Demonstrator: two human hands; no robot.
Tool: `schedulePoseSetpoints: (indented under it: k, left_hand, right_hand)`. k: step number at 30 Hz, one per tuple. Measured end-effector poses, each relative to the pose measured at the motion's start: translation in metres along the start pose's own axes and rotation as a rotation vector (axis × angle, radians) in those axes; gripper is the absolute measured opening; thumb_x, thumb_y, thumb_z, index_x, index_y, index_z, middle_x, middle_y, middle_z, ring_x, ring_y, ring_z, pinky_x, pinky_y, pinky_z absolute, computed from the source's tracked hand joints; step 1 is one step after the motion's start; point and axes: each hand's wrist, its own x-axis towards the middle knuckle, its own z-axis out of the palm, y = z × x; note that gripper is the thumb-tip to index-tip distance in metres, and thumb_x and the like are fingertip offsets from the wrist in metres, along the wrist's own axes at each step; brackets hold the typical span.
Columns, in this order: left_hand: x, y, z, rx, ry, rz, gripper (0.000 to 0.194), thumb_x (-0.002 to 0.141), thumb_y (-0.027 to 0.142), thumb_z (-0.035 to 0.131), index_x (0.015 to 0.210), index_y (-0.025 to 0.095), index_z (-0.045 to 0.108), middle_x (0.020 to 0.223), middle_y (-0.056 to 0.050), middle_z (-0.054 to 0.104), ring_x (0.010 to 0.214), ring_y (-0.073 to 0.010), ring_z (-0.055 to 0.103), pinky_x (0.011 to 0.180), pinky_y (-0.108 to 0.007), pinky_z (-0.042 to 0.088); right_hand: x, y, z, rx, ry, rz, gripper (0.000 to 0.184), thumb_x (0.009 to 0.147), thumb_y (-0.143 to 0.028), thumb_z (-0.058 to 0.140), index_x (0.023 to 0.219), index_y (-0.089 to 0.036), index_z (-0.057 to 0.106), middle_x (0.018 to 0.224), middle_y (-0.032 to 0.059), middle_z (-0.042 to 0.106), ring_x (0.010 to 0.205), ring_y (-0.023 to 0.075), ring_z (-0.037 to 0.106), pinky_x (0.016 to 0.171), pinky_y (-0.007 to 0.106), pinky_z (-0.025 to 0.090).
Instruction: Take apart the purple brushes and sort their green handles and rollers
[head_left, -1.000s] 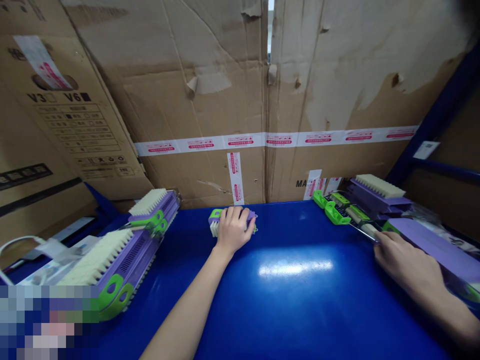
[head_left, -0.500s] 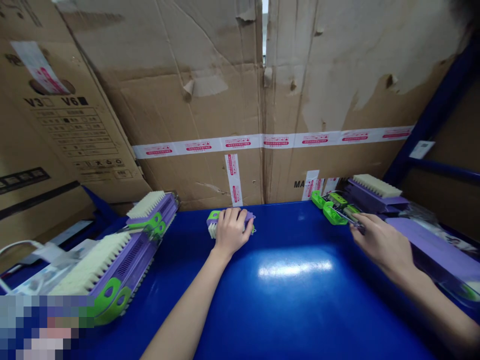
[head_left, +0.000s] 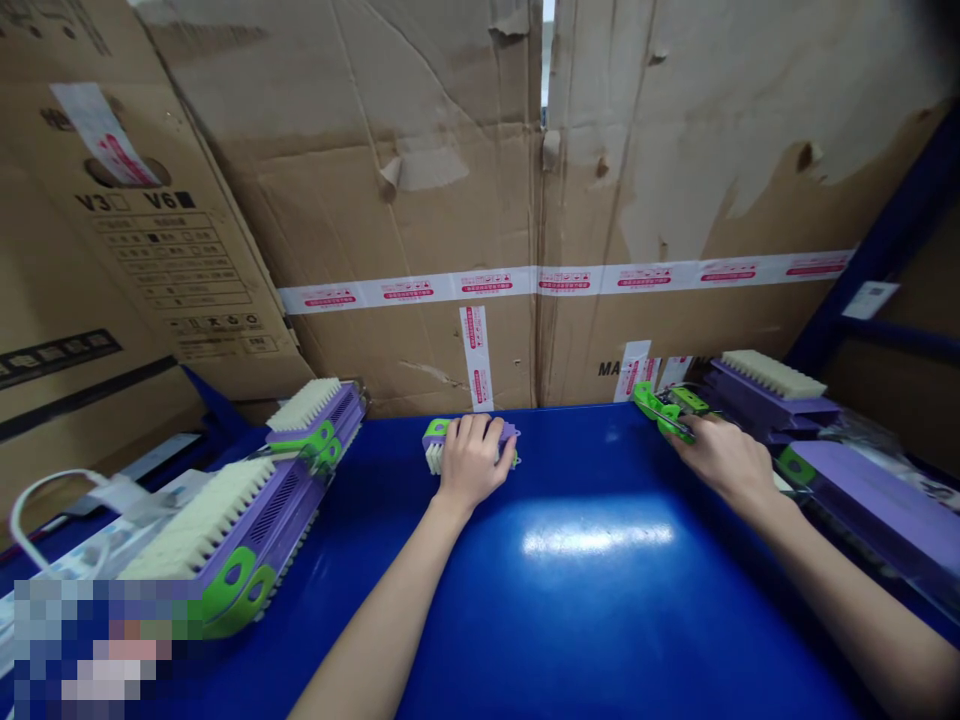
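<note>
My left hand (head_left: 474, 465) is closed over a small purple and green brush (head_left: 436, 430) near the far edge of the blue table. The brush's pale bristles show at its left side; the palm hides its middle. Far to the right, my right hand (head_left: 727, 460) has its fingers closed on a thin metal rod-like tool (head_left: 670, 419), whose kind I cannot make out. The rod reaches left across lime-green plastic pieces (head_left: 643, 396). Behind my right fingers, a green and dark part (head_left: 691, 400) is partly hidden.
Large purple brushes (head_left: 255, 520) with green ends line the left side. More purple brushes (head_left: 772, 385) are stacked at the right, by clear plastic wrap. Taped cardboard (head_left: 420, 350) walls off the back of the blue table (head_left: 570, 620). A white cable (head_left: 45, 480) loops at far left.
My right hand has moved left and slightly up, bringing the rod over the green pieces. My left hand stays on the small brush. The whole view has shifted slightly.
</note>
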Motion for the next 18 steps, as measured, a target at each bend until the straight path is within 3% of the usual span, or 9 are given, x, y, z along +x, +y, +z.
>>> schedulePoseSetpoints:
  k: [18]
  left_hand:
    - [0.000, 0.000, 0.000, 0.001, -0.002, -0.001, 0.028, 0.090, 0.035, 0.044, 0.098, 0.016, 0.063, 0.093, -0.010, 0.063, 0.087, -0.0248, 0.054, 0.075, -0.037, 0.037]
  right_hand:
    - [-0.002, 0.003, 0.010, -0.019, -0.023, -0.034, 0.039, 0.088, -0.031, 0.040, 0.120, -0.022, 0.060, 0.110, 0.0123, 0.066, 0.088, 0.0266, 0.066, 0.067, 0.033, 0.048]
